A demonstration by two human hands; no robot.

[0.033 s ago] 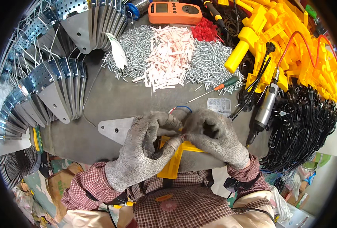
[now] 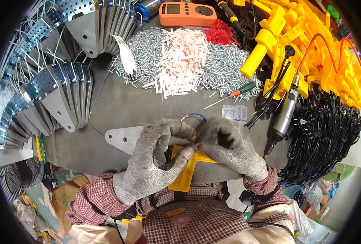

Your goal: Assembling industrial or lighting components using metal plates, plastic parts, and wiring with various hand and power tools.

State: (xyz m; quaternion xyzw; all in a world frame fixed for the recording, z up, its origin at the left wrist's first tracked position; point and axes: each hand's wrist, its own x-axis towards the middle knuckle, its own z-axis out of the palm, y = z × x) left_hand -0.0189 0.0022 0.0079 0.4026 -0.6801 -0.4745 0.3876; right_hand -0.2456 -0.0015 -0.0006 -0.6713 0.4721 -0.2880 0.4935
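Both of my hands wear grey knit gloves and meet at the near edge of the table. My left hand (image 2: 156, 158) grips a flat yellow plastic part (image 2: 184, 179), thumb pressed on its top face. My right hand (image 2: 229, 146) closes on the same part from the right, fingertips pinched at its upper edge. There, thin red and blue wires (image 2: 196, 116) loop out above the fingers. A flat grey metal plate (image 2: 121, 138) lies on the table just left of my left hand, partly under it. Most of the yellow part is hidden by my hands.
Behind lie piles of silver screws (image 2: 148, 53), pale plastic strips (image 2: 180, 61) and red bits (image 2: 219, 34), plus an orange meter (image 2: 187, 14). On the right are a screwdriver (image 2: 233, 94), a rotary tool (image 2: 284, 118), yellow parts (image 2: 310, 40) and black cables (image 2: 327, 142); metal brackets (image 2: 62, 101) stand left.
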